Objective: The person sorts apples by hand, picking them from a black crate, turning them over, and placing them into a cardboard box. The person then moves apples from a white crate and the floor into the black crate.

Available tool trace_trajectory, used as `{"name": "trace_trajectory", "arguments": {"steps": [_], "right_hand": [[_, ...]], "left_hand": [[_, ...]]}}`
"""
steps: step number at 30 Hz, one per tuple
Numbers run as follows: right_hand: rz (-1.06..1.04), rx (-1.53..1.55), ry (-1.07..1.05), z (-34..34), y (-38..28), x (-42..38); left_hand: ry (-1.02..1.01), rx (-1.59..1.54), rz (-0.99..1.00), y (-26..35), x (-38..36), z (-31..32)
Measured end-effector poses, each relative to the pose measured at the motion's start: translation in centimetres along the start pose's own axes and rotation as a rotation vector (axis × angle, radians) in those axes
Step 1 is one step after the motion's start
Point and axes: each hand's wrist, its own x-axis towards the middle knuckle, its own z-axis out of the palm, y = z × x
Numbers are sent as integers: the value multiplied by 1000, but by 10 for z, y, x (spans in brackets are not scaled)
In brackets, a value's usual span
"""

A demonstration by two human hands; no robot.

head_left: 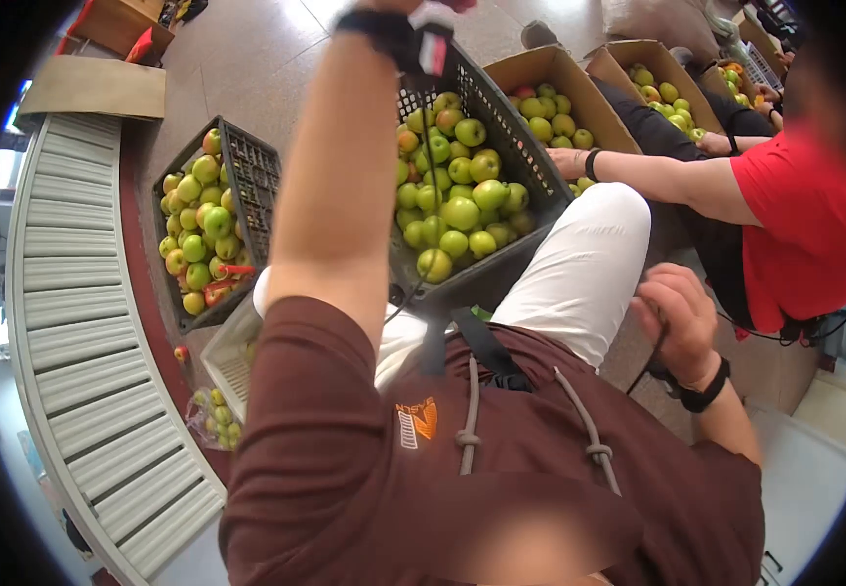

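My left arm reaches forward over the black plastic crate [550, 220] of green apples [462, 212]. Only a sliver of my left hand [393, 5] shows at the top edge; its fingers are mostly cut off. A black band with a pink and white patch is on that wrist. My right hand [684, 314] is raised beside my right knee, fingers curled in around a thin black cable [649, 363]. A dark watch strap is on this wrist. Another cable hangs across the apples from the left wrist. The crate stands between my legs.
A second black crate [271, 186] of apples stands left, beside a curved roller conveyor [81, 264]. Near it are a white basket [223, 356] and a bag of green fruit [220, 420]. Right, cardboard boxes [511, 73] hold apples; a co-worker in red [804, 215] reaches into one.
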Motion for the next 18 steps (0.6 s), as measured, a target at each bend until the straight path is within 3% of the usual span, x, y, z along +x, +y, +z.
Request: {"name": "trace_trajectory", "arguments": {"steps": [2,4,8,9,13,16,18], "right_hand": [[-29,81,32,23,-4,12],[-37,174,-101,56,-6,24],[-275,169,-613,128,-3,34],[-347,210,-611,134,-10,41],[-337,479,-158,151,-39,85],[-240,588,-162,177,-64,108],[-103,605,-239,217,-70,104]], "left_hand": [[350,-229,-100,-64,-9,14],[549,-199,-88,-130,-42,21],[668,-151,-263,-172,-122,18],[702,-151,-242,-176,-140,12],[941,-285,-211,-143,-209,-17],[1274,-605,-77,-142,-275,-46],[1525,-1107,138,-151,-319,-66]]}}
